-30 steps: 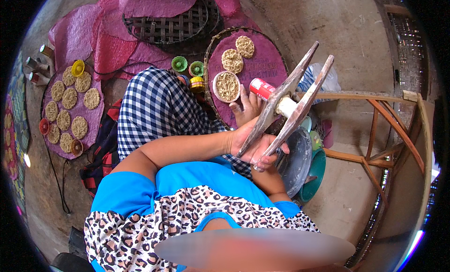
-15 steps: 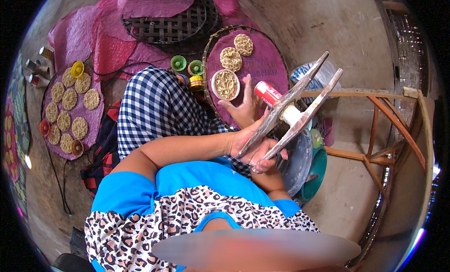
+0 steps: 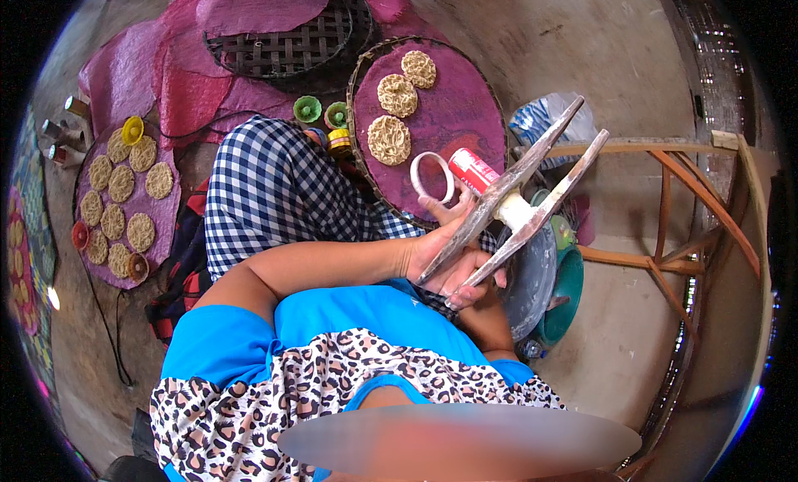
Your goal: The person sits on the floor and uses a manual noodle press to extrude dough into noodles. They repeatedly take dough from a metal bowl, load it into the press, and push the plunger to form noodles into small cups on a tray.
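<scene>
The left hand [image 3: 453, 270] is holding a two-pronged wooden tool [image 3: 544, 141], with a red can [image 3: 471, 167] showing just beside it. The right hand [image 3: 449, 213], partly hidden by the tool, is holding a white ring [image 3: 414, 174] over a purple-lined round tray [image 3: 462, 91]. Three noodle cakes [image 3: 389, 140] are lying there; more are resting on a pink cloth [image 3: 160, 218] farther left.

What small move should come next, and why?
Perhaps the right hand should lower its white ring onto the purple cloth: the ring encircles no noodle round, and uncovered cloth lies beside the three there.
</scene>
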A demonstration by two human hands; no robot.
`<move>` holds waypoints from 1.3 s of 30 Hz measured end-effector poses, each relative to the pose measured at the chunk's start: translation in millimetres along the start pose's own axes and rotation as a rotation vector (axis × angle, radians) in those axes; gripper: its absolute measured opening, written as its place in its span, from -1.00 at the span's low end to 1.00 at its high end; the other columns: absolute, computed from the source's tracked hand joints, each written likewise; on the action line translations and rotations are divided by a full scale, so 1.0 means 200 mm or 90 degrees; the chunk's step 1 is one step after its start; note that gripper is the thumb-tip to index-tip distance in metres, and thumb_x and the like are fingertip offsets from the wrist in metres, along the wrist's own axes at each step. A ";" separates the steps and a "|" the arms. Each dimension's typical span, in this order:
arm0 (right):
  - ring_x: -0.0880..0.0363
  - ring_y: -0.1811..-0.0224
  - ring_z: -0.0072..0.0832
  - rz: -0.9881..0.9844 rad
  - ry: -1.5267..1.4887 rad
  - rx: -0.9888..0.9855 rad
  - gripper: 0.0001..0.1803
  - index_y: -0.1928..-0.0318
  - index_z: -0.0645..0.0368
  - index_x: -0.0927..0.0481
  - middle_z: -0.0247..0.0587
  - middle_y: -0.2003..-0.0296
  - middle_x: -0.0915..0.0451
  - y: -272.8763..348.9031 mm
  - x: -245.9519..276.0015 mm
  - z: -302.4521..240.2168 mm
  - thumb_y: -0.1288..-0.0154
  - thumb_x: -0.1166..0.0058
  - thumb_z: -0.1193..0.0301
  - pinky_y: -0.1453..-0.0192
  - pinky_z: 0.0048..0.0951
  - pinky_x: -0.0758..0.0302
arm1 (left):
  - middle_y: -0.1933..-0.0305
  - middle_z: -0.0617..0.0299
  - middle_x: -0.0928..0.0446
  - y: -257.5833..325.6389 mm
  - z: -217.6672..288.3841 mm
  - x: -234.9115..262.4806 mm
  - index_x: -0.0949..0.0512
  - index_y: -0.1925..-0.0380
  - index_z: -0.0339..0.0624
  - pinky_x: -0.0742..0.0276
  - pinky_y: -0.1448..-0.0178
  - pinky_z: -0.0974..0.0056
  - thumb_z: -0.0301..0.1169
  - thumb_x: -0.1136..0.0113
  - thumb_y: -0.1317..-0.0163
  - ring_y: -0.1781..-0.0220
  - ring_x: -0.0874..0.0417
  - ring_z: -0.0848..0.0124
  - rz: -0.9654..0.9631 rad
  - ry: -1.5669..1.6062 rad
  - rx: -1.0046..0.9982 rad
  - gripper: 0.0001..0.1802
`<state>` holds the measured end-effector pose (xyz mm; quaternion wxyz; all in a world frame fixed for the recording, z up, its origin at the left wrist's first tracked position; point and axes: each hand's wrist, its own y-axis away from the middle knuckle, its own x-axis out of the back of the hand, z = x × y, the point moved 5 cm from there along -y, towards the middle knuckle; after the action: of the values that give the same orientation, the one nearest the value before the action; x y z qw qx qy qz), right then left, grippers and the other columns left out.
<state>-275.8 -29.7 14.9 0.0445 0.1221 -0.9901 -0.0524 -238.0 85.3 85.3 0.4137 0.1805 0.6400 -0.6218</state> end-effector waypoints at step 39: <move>-0.41 0.67 -0.42 -0.040 0.225 -0.361 -0.74 0.55 0.17 -0.35 -0.25 0.66 -0.37 -0.63 -0.09 -0.38 0.11 -0.21 0.40 0.58 -0.35 -0.39 | 0.57 0.23 -0.31 0.01 0.10 0.15 -0.33 0.48 -0.14 -0.28 0.19 0.19 0.15 0.25 -0.05 0.47 -0.35 0.30 0.031 0.216 -0.209 -0.47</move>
<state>-221.7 -154.3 74.3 0.2463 0.1429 -0.9088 -0.3051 -248.4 58.5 62.5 0.3388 0.2282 0.7884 -0.4599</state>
